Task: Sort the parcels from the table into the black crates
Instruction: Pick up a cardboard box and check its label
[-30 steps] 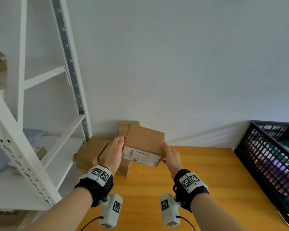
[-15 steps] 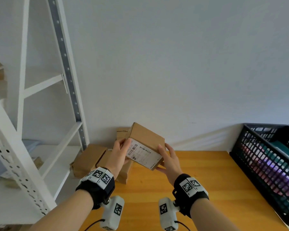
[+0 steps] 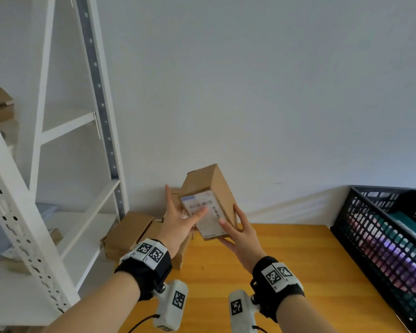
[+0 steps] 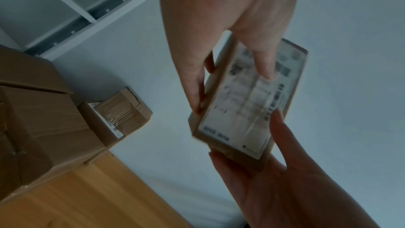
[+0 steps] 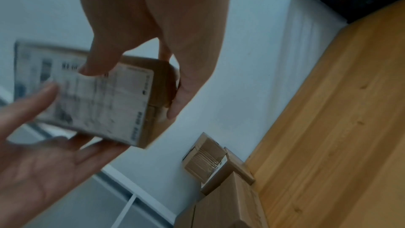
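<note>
- The labelled parcel (image 3: 208,200) was up in the air above the wooden table (image 3: 286,272), tilted, label facing the person.
- The left hand (image 3: 178,219) held its left side, thumb across the label.
- The right hand (image 3: 240,234) gripped its near right corner.
- More brown parcels (image 3: 127,234) lay at the table's far left.
- The black crate (image 3: 380,239) stood at the right.

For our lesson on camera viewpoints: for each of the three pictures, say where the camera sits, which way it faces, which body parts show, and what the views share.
Head: worn on the head, facing forward and down; shows both forearms, the left hand and right hand gripping a labelled parcel, with the black crate alongside.
Left wrist: looks along the left hand.
Right wrist: looks along the right hand.
Shared: all three show the parcel and both hands.
</note>
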`<state>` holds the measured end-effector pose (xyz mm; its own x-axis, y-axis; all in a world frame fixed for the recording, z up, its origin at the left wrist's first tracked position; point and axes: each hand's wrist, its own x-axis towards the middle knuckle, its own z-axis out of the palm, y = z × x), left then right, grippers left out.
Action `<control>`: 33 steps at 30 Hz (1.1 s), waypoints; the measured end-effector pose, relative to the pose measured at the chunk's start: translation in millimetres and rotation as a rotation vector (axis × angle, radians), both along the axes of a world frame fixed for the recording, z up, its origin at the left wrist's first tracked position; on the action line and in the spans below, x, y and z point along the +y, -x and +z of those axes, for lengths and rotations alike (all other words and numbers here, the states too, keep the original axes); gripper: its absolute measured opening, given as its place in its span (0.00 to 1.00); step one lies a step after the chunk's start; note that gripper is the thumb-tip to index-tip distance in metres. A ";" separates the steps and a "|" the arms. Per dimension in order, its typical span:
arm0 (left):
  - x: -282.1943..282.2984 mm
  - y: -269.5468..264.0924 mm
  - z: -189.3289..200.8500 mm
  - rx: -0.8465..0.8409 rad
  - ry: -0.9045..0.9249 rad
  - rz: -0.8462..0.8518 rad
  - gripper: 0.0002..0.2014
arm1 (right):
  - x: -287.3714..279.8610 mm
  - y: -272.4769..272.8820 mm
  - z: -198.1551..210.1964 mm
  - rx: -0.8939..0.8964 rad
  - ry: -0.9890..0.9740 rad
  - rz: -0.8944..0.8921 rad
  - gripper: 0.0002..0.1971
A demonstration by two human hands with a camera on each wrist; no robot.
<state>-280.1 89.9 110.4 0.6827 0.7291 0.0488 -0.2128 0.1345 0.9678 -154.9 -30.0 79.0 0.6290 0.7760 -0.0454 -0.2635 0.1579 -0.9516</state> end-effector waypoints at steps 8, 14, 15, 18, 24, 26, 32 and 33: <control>-7.5 -1.0 3.9 0.157 -0.214 -0.032 0.28 | 3.9 -1.7 5.6 -0.259 0.119 -0.039 0.35; -1.1 0.9 5.3 0.181 -0.305 0.020 0.26 | 5.2 -4.0 13.8 -0.252 0.044 -0.007 0.22; 0.9 1.4 6.8 0.189 -0.320 0.010 0.24 | 6.2 -3.4 13.5 -0.255 0.047 0.006 0.24; 6.9 4.3 11.0 0.222 -0.345 -0.029 0.22 | 6.9 -1.4 13.0 -0.237 0.039 0.035 0.30; 9.0 15.1 13.4 0.210 -0.291 -0.067 0.25 | 12.9 0.7 18.4 -0.233 0.045 0.067 0.33; 12.3 19.7 11.6 0.216 -0.277 -0.073 0.24 | 16.2 4.9 18.6 -0.234 0.055 0.071 0.33; 23.0 30.2 5.7 0.237 -0.269 -0.099 0.25 | 22.0 18.3 15.9 -0.239 0.063 0.058 0.33; 24.6 31.1 4.8 0.237 -0.268 -0.105 0.25 | 22.3 20.3 16.1 -0.239 0.065 0.051 0.32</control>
<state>-311.3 114.5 115.2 0.7681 0.6375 0.0604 0.0230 -0.1217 0.9923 -175.2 -7.8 95.0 0.5879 0.8075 0.0487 -0.0358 0.0862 -0.9956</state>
